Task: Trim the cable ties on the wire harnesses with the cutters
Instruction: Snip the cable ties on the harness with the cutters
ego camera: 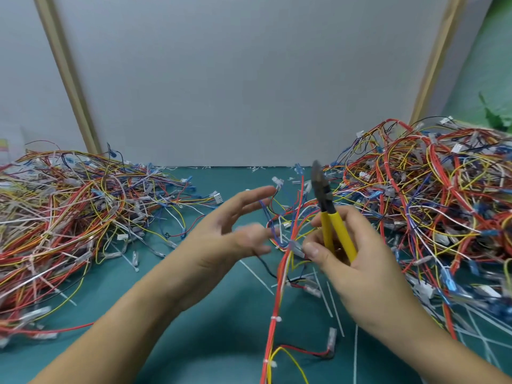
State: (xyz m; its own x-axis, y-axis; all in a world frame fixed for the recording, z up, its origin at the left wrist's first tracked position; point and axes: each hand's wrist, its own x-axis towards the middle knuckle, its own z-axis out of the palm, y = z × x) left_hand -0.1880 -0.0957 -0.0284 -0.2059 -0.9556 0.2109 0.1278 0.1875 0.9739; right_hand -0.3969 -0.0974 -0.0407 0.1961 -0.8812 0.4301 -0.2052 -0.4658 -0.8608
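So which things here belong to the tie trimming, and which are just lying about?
In the job: cutters in the right hand; left hand, open; harness between the hands; left pile and right pile of harnesses.
Lying about: cut tie ends on the mat; green sheet at far right.

One left hand [221, 234], one right hand [368, 273], one pair of cutters [328, 217], two harness heaps [83, 212] [432, 200], one loose harness [278, 297]

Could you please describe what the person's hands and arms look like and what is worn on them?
The left hand and right hand are bare: no gloves, and no rings that I can see, though the left fingers are blurred. The left forearm and right forearm show no sleeves, watch or bracelet up to the picture's edge.
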